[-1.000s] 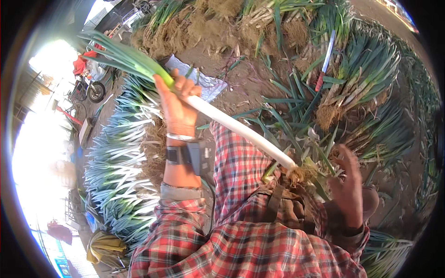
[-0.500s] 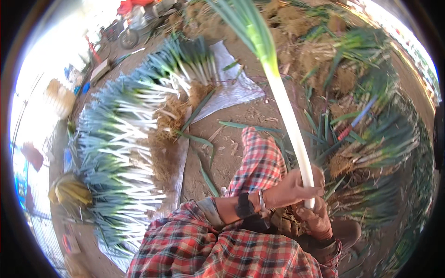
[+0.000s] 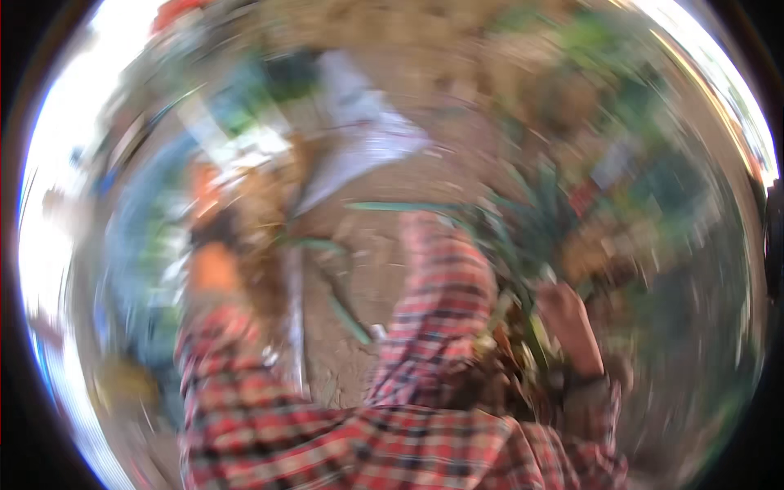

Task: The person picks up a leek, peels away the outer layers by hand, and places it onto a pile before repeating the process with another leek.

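Note:
My left hand [image 3: 206,192] is stretched out over the leeks [image 3: 253,147] laid in a curved row on the left. Motion smears it, so neither its finger position nor whether it grips a leek can be made out. Pale stalks and brown roots [image 3: 265,192] lie right beside it. My right hand [image 3: 563,310] is low, to the right of my checked-cloth knee [image 3: 445,269], near long green leaves [image 3: 506,233] and leaf scraps. Its fingers are blurred and partly hidden.
A silvery sheet [image 3: 351,135] lies on the soil beyond the row. Loose leaves [image 3: 347,314] are scattered on the ground between row and knee. More leeks with roots [image 3: 608,253] are heaped on the right, near a blurred blue-and-red object [image 3: 608,167].
The white-stemmed leek upright in my hands has gone from between them. My left hand has swung left to the row; my right hand stays low on the right. The view is now blurred.

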The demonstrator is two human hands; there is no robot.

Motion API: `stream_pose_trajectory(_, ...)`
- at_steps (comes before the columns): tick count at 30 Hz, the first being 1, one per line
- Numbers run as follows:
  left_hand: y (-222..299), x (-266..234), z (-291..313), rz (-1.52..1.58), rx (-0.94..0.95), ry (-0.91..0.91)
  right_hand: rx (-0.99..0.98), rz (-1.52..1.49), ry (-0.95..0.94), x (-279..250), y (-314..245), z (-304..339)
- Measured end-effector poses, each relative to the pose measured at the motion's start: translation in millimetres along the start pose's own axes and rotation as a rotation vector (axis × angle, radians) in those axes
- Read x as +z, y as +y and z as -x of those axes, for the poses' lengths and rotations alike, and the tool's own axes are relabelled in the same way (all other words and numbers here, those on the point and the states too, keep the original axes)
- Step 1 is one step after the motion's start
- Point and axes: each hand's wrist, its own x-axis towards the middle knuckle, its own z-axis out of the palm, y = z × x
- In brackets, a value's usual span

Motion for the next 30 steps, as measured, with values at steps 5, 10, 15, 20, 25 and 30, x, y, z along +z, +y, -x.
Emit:
stream_pose_trajectory(5,84.7,95.2,-1.4,1.398,-0.520,-0.616,0.181,-0.286,0.146,-0.3,61.5,-30.1)
stream_pose_trajectory(10,337.4,228.7,145.9,1.246,-0.272,-1.142,0.381,-0.637,0.564,-40.8,190.1,-30.5)
stream_pose_trajectory(15,409.7,273.7,220.2,1.017,-0.218,-1.317,0.718,-0.993,1.140,-77.4,346.9,-28.4)
stream_pose_trajectory(20,408.6,320.8,244.2,0.713,-0.373,-1.315,1.075,-0.543,0.985,-86.5,421.8,-75.6)
stream_pose_trajectory(25,439.3,353.4,256.2,0.628,-0.425,-1.374,1.286,0.048,0.963,-82.1,470.6,-96.9)
stream_pose_trajectory(30,453.0,359.6,256.9,0.573,-0.407,-1.442,0.855,-1.133,1.179,-113.5,431.7,-88.6)
